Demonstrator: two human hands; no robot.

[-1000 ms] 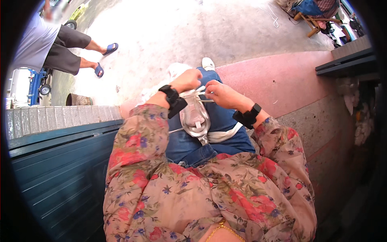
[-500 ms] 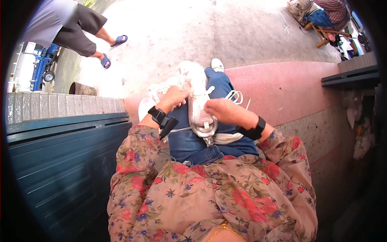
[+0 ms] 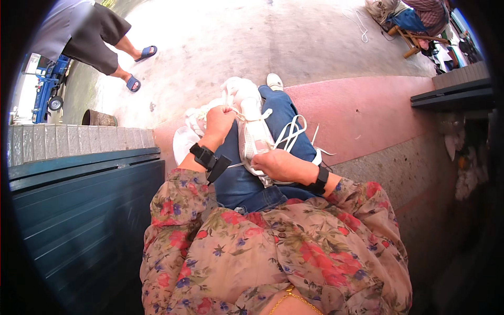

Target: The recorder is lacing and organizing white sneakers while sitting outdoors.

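A long white bundle (image 3: 251,128), partly mesh-like, lies across my jeans-covered lap. White cord (image 3: 261,115) is tied around its upper part. My left hand (image 3: 220,122) is closed in a pinch on the cord, left of the tie. Curled fingers of my right hand (image 3: 281,165) rest at the bundle's lower end; what they hold is hidden. Loops of loose white cord (image 3: 290,134) stand up over my right thigh, with an end trailing to the right. More white material (image 3: 186,139) hangs at my left knee.
Blue slatted panels (image 3: 89,205) stand at my left. A person in blue sandals (image 3: 134,83) stands far left, near a bucket (image 3: 100,118) and a blue vehicle (image 3: 47,92). Someone sits on a wooden stool (image 3: 412,44) far right. A loose cord (image 3: 362,29) lies on the floor.
My right hand has come down and left to the bundle's lower end. My left hand has moved up slightly, pinching the cord. Cord loops over my right thigh now stand taller.
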